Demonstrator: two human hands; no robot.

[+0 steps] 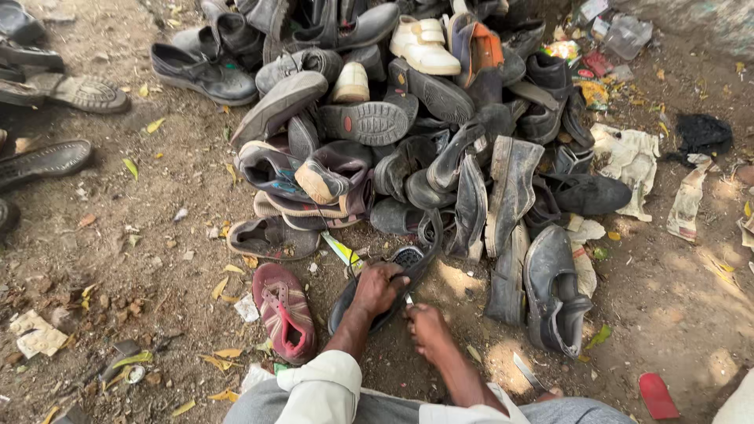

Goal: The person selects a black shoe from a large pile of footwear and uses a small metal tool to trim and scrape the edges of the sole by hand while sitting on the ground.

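Here we are gripping a dark shoe low in the middle of the frame: our left hand is curling over its upper and pinning it to the dirt ground, while our right hand is closing round a small tool, seemingly a blade, aimed at the shoe's edge. The shoe is looking whole, so we judge the work on it is only beginning. Just left, a red shoe is lying on the ground. Above, filling the upper centre, a big heap of worn shoes is waiting, seemingly unsorted. Paper scraps are littering the right side, and a red scrap is sitting at the lower right.
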